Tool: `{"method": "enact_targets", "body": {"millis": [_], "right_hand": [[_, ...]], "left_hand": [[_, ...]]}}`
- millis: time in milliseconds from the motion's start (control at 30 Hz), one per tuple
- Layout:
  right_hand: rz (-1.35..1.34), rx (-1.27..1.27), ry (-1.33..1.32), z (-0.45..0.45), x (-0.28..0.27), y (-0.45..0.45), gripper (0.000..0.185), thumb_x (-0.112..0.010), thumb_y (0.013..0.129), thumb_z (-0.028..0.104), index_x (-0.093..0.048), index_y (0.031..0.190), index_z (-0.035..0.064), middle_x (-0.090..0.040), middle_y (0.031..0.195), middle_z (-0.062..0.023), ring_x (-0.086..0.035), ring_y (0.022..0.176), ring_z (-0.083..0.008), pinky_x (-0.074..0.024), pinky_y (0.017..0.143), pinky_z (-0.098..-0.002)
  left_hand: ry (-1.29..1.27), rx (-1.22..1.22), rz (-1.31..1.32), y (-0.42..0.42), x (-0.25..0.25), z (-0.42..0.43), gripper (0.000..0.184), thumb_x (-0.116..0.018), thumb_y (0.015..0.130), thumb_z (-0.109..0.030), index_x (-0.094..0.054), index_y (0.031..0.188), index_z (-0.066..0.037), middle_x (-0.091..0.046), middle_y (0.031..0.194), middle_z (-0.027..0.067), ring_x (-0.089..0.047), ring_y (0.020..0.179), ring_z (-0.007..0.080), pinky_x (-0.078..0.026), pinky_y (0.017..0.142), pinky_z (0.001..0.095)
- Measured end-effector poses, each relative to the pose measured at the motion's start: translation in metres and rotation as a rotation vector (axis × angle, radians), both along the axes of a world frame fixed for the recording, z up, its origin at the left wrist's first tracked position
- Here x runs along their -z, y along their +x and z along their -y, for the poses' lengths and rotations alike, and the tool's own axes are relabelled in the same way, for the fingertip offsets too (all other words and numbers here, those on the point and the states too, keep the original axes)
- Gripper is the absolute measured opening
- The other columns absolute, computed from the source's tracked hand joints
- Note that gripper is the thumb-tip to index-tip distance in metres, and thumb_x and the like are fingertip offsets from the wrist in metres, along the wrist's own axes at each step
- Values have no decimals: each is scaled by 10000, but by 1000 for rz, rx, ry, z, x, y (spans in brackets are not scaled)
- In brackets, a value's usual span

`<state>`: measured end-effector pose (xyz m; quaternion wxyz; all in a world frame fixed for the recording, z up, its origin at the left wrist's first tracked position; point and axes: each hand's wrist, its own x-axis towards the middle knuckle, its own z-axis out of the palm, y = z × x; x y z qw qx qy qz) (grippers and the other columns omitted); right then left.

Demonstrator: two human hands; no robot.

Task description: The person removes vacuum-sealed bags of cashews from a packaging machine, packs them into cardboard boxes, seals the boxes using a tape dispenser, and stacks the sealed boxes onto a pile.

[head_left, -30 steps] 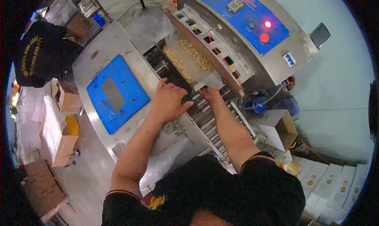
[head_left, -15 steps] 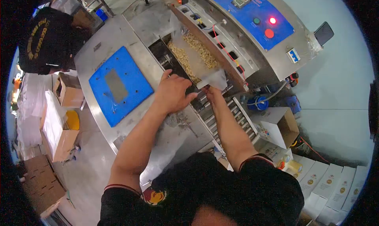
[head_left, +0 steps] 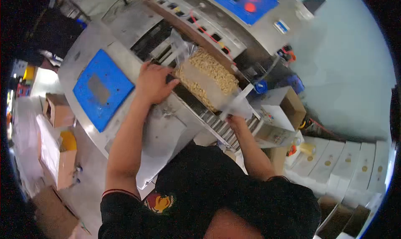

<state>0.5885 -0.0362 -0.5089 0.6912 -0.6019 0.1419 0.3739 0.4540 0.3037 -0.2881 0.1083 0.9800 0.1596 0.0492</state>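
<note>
A clear plastic bag of pale nuts (head_left: pixel 211 72) lies tilted in the machine's slot, partly over the metal rollers (head_left: pixel 219 129). My right hand (head_left: pixel 237 123) is closed on the bag's near end, its fingertips partly hidden by the plastic. My left hand (head_left: pixel 155 82) rests on the slot's metal edge with fingers apart, holding nothing. Just left of it, a blue plate (head_left: pixel 115 82) with a grey rectangle in its middle is set into the steel machine top (head_left: pixel 125 134).
Beyond the slot stands a blue control panel (head_left: pixel 234 4) with a lit red light. An open carton (head_left: pixel 288 109) sits past the rollers, near several white boxes (head_left: pixel 346 161). Cardboard boxes (head_left: pixel 58 155) stand on the left. A person in dark clothing (head_left: pixel 50 34) is at the upper left.
The bag has slid toward me along the slot and onto the rollers, with my right hand pulling its end. My left hand stays at the slot's edge. The camera view has shifted.
</note>
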Motion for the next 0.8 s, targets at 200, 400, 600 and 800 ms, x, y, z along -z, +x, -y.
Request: {"method": "enact_targets", "body": {"millis": [200, 400, 600, 800], "right_hand": [[224, 255, -118, 135, 90, -31, 390, -499, 963, 470, -541, 1194, 158, -622, 915, -60, -619, 772, -208, -521, 614, -356], [848, 303, -511, 210, 98, -38, 461, -503, 952, 468, -523, 1271, 136, -638, 1057, -97, -625, 939, -258, -515, 794, -383], [844, -17, -837, 238, -40, -48, 500, -511, 934, 394, -489, 1347, 113, -583, 1265, -153, -562, 1149, -326, -461, 953, -412], [603, -41, -772, 235, -106, -50, 470, -503, 913, 284, -500, 1341, 90, -557, 1323, -185, -500, 1249, -344, -408, 1033, -403]], "left_hand": [[97, 1, -65, 7, -5, 14, 397, -629, 860, -417, -691, 1100, -107, -680, 1137, 118, -607, 1099, 273, -328, 1066, 462], [148, -12, -113, -4, 3, 1, 382, -611, 904, -377, -676, 1127, -73, -677, 1131, 147, -608, 1074, 354, -411, 988, 465], [-69, 302, 101, 23, 3, 94, 340, -627, 914, -300, -642, 1121, -30, -658, 1111, 202, -613, 1065, 371, -473, 915, 442], [-165, 330, -15, 44, 77, 149, 320, -600, 921, -285, -634, 1133, -48, -641, 1152, 207, -591, 1108, 388, -454, 947, 440]]}}
